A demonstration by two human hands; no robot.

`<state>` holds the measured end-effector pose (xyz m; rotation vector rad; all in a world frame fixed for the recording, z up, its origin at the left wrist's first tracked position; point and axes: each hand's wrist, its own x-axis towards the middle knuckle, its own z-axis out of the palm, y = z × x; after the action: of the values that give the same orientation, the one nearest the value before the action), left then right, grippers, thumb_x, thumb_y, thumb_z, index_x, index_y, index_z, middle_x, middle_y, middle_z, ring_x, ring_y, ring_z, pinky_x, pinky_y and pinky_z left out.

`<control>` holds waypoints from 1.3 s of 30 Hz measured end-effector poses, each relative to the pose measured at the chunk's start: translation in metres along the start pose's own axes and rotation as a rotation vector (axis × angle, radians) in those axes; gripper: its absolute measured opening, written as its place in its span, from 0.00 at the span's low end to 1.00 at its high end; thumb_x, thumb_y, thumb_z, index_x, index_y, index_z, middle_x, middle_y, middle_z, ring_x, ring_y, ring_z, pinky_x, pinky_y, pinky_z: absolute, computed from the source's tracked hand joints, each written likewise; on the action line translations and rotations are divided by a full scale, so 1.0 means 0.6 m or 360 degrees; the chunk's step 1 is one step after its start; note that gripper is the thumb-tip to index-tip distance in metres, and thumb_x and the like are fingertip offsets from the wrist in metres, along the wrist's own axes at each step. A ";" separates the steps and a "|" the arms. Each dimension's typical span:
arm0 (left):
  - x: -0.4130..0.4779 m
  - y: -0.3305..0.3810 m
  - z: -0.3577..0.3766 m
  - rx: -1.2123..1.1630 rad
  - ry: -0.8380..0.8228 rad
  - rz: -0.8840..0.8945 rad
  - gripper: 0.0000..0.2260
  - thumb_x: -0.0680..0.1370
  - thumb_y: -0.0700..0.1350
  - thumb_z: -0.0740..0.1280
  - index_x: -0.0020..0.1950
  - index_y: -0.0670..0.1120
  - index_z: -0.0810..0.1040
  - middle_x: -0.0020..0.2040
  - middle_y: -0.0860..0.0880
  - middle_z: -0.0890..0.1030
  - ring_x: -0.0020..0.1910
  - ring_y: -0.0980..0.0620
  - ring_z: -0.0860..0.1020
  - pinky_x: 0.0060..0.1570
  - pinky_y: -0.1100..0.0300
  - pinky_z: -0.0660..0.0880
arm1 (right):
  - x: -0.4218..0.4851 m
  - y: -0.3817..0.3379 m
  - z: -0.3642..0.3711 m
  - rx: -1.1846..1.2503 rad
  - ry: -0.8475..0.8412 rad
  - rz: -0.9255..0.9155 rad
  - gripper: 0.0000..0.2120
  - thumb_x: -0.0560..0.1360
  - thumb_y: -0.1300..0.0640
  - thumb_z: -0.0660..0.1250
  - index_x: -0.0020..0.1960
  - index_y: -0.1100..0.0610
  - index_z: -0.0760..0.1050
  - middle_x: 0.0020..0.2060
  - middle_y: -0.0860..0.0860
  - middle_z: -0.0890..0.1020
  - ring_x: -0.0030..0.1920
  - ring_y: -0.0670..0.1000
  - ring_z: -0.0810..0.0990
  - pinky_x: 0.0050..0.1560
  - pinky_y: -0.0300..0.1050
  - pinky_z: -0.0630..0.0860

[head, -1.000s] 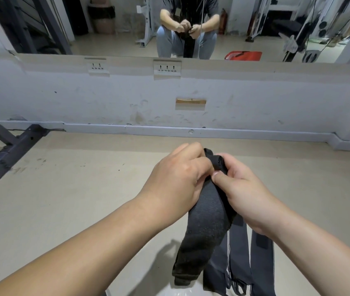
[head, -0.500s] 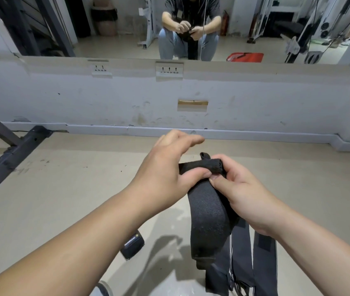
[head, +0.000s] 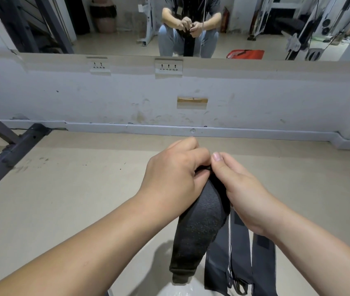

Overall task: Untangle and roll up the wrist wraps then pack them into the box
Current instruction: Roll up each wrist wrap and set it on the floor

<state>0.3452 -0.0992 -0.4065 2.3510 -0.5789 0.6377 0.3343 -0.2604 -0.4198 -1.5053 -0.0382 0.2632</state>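
You are pinching top end of black wrist wrap [head: 199, 223] at frame centre, left hand [head: 176, 174] and right hand [head: 240, 189] both curling round it. Roll looking barely begun. Other straps [head: 240, 253] hanging lower right, unrolled. Box not showing.

Even indoor light – soft shadow under strap; sharp centre, wide-angle bending at edges.
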 end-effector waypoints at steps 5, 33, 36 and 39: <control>-0.004 0.000 0.014 -0.0257 -0.0115 -0.0052 0.02 0.75 0.50 0.74 0.47 0.55 0.86 0.44 0.56 0.78 0.49 0.53 0.77 0.46 0.49 0.78 | -0.003 -0.002 -0.008 0.0112 0.0067 0.0011 0.15 0.88 0.52 0.57 0.61 0.61 0.77 0.51 0.56 0.86 0.52 0.51 0.85 0.52 0.46 0.79; -0.013 0.017 -0.025 -0.0910 -0.0629 -0.0906 0.08 0.88 0.54 0.57 0.65 0.55 0.68 0.55 0.52 0.81 0.50 0.57 0.79 0.49 0.59 0.76 | -0.012 -0.015 -0.010 -0.0124 -0.0179 -0.0190 0.13 0.87 0.60 0.58 0.64 0.45 0.75 0.53 0.51 0.86 0.50 0.48 0.84 0.51 0.45 0.82; -0.013 0.012 -0.037 -0.1080 -0.0724 -0.0956 0.08 0.88 0.51 0.57 0.66 0.59 0.69 0.56 0.52 0.83 0.51 0.56 0.82 0.49 0.59 0.80 | -0.012 -0.014 -0.012 -0.0134 -0.0159 -0.0225 0.15 0.87 0.63 0.59 0.67 0.47 0.75 0.55 0.50 0.85 0.53 0.48 0.84 0.56 0.47 0.82; -0.015 0.010 -0.035 -0.1011 -0.0768 -0.0919 0.10 0.88 0.49 0.57 0.68 0.61 0.68 0.57 0.47 0.84 0.57 0.45 0.83 0.59 0.47 0.80 | -0.009 -0.006 -0.014 -0.0193 -0.0056 -0.0235 0.16 0.86 0.63 0.62 0.67 0.47 0.77 0.60 0.54 0.84 0.56 0.49 0.83 0.61 0.48 0.81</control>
<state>0.3285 -0.0870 -0.3945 1.8989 -0.2177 -0.3463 0.3313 -0.2698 -0.4161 -1.6096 -0.1954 0.1709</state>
